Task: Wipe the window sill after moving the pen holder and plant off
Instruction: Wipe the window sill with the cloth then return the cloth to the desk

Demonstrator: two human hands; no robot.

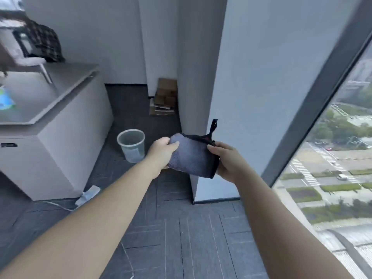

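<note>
Cloth [192, 157], grey plush with dark bound edge and hanging loop, held mid-frame over dark floor tiles.
Window [330, 158] glass fills right of frame; pale cabinet [60, 137] at left; translucent round bin [131, 145] left of centre. Left hand [161, 153] pinches the cloth's left edge, thumb on top; right hand [226, 160] clamps its right edge, fingers curled behind. Cloth spans between both, folded, fuzzy-napped.

I hold a folded grey-blue terry cloth [192, 158] out in front of me, above the dark floor. It has black edging and a black hanging loop sticking up from its top right corner. It sags slightly between my grips.
</note>
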